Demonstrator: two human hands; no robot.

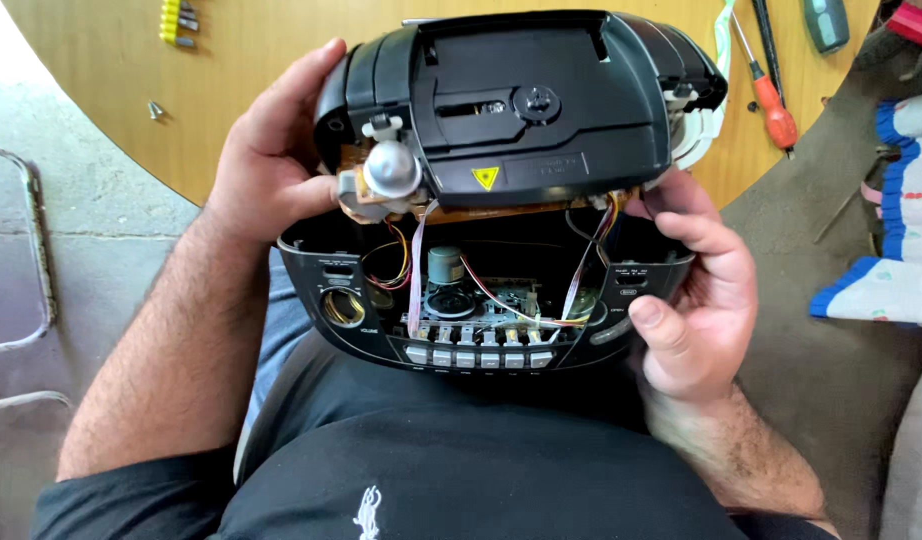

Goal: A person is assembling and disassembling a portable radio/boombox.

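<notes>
Black plastic boombox [501,200] split open, resting on the person's lap at the edge of a round wooden table [241,90]. Top half with the disc tray [536,110] is tilted up and away from the front shell [461,335], probably so the inside shows while the wires [401,265] stay attached. Inside: a small motor [444,265], coloured wires, a flat ribbon cable [413,285], and a row of grey cassette keys [478,355] along the bottom.

Left hand [266,165] wraps the left end of the raised half, fingers curled behind it, thumb pressed near the silver knob [389,168] on its small brown board. Right hand [696,290] holds the right side: fingers hooked over the gap between the halves, thumb flat on the front shell's corner. So the box sits between both hands, gripped at its two ends, propped like a hinge.

On the table, apart from the hands: a red-handled screwdriver [774,105], a yellow bit holder [176,22], a loose screw [156,108]. Patterned cloth [896,230] at right.
</notes>
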